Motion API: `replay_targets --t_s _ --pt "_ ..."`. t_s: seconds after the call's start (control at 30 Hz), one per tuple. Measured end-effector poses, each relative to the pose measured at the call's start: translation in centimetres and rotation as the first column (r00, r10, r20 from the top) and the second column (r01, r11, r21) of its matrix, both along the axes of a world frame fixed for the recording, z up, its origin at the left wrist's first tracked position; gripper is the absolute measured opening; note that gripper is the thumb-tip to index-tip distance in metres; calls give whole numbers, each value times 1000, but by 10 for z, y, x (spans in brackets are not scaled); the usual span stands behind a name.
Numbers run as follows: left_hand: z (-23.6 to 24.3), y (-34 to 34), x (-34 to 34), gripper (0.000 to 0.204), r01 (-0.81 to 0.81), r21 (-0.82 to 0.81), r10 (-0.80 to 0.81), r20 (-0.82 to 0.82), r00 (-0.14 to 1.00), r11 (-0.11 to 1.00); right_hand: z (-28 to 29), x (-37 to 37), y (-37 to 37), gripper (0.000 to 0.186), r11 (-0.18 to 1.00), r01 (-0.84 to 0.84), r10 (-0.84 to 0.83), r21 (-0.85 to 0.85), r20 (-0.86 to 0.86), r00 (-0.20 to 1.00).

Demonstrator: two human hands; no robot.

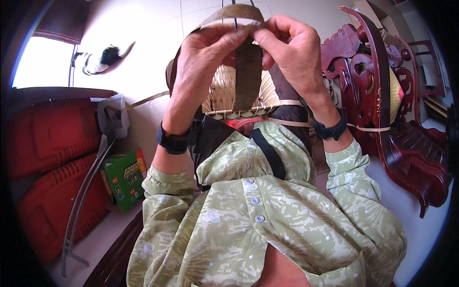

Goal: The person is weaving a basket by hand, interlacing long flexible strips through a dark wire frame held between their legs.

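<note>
Your left hand (203, 52) and right hand (292, 50) pinch brown strap (247, 83), fingertips nearly meeting, probably to steady one spot. Strap loops above hands; lower length hides part of woven basket (222, 88), seemingly set on lap for support.

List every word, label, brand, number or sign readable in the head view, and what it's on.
Green box, front: large pale lettering; wording not copied out here.
Green box, small print: too small to read.
Green box, red side: marks too blurred to read.
Brown strip between the left hand and right hand: no text visible.
Woven basket: no text visible.
</note>
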State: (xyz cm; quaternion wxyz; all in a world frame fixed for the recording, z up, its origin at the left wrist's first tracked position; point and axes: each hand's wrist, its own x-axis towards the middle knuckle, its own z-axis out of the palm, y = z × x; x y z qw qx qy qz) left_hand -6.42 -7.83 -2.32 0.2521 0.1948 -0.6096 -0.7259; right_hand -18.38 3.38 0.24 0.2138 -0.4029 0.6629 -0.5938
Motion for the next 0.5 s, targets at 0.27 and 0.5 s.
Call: replay_targets --t_s 0.27,0.5 --pt "11 -10 3 27 116 79 -124 116 985 990 -9 -19 -4 15 988 -138 153 -72 279 948" --pt "7 7 -1 17 -98 -104 115 175 978 990 -20 -35 -4 29 940 -312 340 -135 344 875"
